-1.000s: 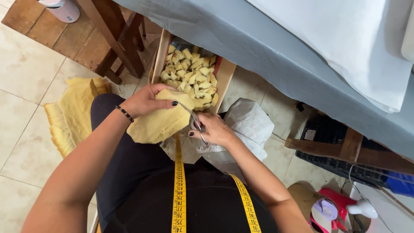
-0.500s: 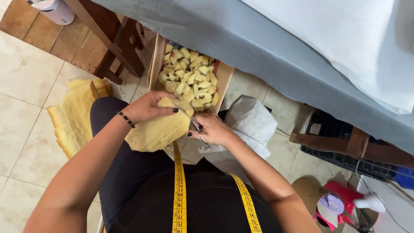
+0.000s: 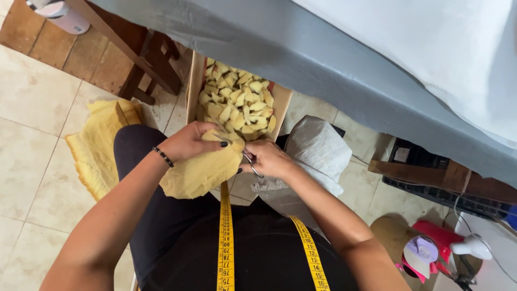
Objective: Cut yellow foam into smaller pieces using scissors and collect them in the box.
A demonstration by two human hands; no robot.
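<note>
A floppy piece of yellow foam-like fabric [image 3: 196,173] lies over my lap, gripped at its top edge by my left hand [image 3: 188,141]. My right hand [image 3: 267,159] holds a pair of scissors [image 3: 245,158], whose blades meet the fabric's upper edge. Just beyond both hands stands an open wooden box [image 3: 191,86] filled with several small yellow cut pieces [image 3: 237,102]. A yellow measuring tape [image 3: 225,237] hangs down over my dark clothes.
More yellow fabric [image 3: 99,145] is piled on the tiled floor at my left. A white sack [image 3: 318,148] sits right of the box. A grey-covered table [image 3: 334,59] spans the top, with wooden legs [image 3: 145,64] at left. Pink and white items [image 3: 431,253] lie at lower right.
My hands and the fabric stay almost in place while the view shifts a little. The scissors have crept along the fabric's top edge.
</note>
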